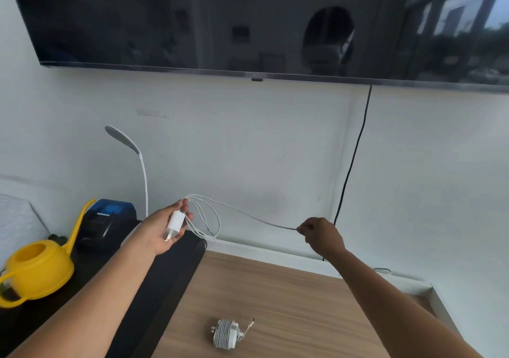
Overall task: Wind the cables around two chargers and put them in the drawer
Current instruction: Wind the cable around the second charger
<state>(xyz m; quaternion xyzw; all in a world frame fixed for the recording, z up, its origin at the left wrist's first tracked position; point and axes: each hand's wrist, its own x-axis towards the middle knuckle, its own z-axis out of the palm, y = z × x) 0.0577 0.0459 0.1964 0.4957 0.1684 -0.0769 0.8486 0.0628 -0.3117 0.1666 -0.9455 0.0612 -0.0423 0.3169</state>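
My left hand point(161, 229) is raised above the dark cabinet and grips a small white charger point(174, 225), prongs toward me. Its white cable point(237, 212) hangs in a few loose loops beside that hand, then stretches right. My right hand point(321, 235) pinches the far end of that cable between fingertips, held in the air. A second white charger point(226, 333) lies on the wooden surface point(289, 297) below, with its cable wound tightly around it and the plug tip sticking out. No drawer is in view.
A yellow watering can point(35, 271) and a black-and-blue device point(106, 224) stand on the dark cabinet at left, by a white gooseneck lamp point(129, 148). A wall-mounted TV point(248, 21) hangs above, its black cord point(355, 154) running down the wall.
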